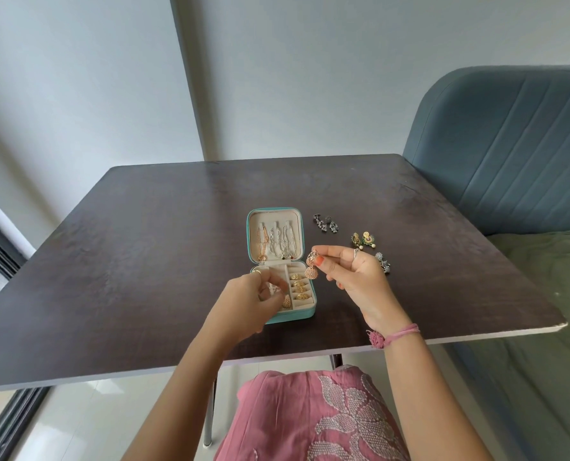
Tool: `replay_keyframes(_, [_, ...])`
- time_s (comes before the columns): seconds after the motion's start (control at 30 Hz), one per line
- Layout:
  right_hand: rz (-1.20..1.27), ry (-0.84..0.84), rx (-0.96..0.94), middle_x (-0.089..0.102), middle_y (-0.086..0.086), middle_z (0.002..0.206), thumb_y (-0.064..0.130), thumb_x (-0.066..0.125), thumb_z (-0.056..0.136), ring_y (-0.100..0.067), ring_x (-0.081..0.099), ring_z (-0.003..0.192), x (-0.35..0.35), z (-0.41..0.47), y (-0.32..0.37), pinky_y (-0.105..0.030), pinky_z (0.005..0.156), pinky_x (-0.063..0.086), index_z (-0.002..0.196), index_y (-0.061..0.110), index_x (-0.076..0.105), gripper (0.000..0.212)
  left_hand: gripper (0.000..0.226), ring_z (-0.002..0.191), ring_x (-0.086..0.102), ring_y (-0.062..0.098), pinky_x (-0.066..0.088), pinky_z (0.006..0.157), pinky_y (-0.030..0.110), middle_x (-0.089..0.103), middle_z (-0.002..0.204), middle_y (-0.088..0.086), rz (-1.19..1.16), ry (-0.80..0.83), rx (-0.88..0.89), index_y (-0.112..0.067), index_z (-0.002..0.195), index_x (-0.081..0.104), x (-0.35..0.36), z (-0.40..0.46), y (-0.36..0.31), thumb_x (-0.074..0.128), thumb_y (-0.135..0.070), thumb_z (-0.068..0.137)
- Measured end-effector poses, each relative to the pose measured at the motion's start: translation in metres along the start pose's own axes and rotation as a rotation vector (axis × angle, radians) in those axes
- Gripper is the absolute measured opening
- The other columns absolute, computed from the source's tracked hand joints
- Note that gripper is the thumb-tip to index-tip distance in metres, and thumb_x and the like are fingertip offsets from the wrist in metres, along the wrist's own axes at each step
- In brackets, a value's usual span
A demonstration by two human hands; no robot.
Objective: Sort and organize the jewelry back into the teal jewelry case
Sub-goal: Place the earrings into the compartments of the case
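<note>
The teal jewelry case lies open at the middle of the dark table. Gold and silver chains hang in its lid, and several gold rings sit in the right slots of its tray. My left hand hovers over the tray with curled fingers, pinching a gold dome earring just above a compartment. My right hand is right of the case and pinches a matching gold dome earring, which dangles beside the case's hinge.
Loose on the table right of the case lie dark silver earrings, gold-and-green earrings and silver flower earrings, partly behind my right hand. A blue-grey sofa stands against the table's right side.
</note>
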State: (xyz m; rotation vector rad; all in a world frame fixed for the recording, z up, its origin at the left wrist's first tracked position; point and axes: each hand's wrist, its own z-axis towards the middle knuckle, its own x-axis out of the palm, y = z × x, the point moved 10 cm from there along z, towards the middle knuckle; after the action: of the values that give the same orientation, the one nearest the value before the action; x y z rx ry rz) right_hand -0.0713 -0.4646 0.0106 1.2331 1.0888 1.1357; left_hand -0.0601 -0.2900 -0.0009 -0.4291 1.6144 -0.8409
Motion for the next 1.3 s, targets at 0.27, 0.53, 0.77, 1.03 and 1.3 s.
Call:
replay_keyframes(0.27, [-0.001,-0.002,0.0,0.073,0.001,0.092,0.013,0.067,0.087,0.006,0.058,0.064,0.0,-0.001,-0.001,-0.008,0.054,0.042,0.101,0.018,0.071,0.015,0.023,0.054,0.054,0.005,0.04,0.049,0.01,0.062,0.069,-0.007,0.221,0.091,0.042,-0.025,0.11,0.066,0.012,0.004,-0.004,0.053,-0.021,0.092])
replay_keyframes(0.53, [0.004,-0.005,-0.001,0.073,0.0,0.092,0.013,0.066,0.087,0.006,0.058,0.064,-0.001,-0.002,-0.001,-0.008,0.055,0.041,0.1,0.019,0.071,0.015,0.021,0.075,0.059,0.01,0.051,0.061,0.018,0.067,0.107,-0.002,0.249,0.14,0.021,-0.024,0.103,0.067,0.014,0.004,-0.005,0.051,-0.02,0.091])
replay_keyframes(0.77, [-0.007,-0.003,-0.001,0.072,0.004,0.089,0.012,0.067,0.087,0.007,0.059,0.064,0.002,-0.003,0.0,-0.008,0.055,0.042,0.098,0.02,0.07,0.014,0.025,0.053,0.053,0.009,0.043,0.045,0.016,0.066,0.098,-0.001,0.132,0.193,-0.019,-0.027,0.1,0.067,0.013,0.004,0.0,0.047,-0.015,0.092])
replay_keyframes(1.03, [-0.075,0.014,0.007,0.073,0.002,0.086,0.012,0.067,0.087,0.007,0.061,0.064,0.008,-0.005,0.002,-0.008,0.054,0.043,0.098,0.017,0.07,0.013,0.032,0.052,0.052,0.013,0.043,0.042,0.016,0.062,0.103,-0.001,0.057,0.129,-0.067,-0.024,0.107,0.068,0.005,0.003,0.012,0.04,-0.012,0.094])
replay_keyframes(1.3, [-0.063,0.008,0.063,0.073,-0.009,0.087,0.008,0.069,0.084,-0.01,0.067,0.076,0.022,-0.003,-0.007,-0.022,0.063,0.054,0.092,0.014,0.069,0.011,0.013,0.046,0.056,0.003,0.044,0.045,0.014,0.067,0.1,-0.004,-0.144,-0.005,0.005,-0.031,0.101,0.064,-0.012,0.005,0.005,0.058,-0.022,0.093])
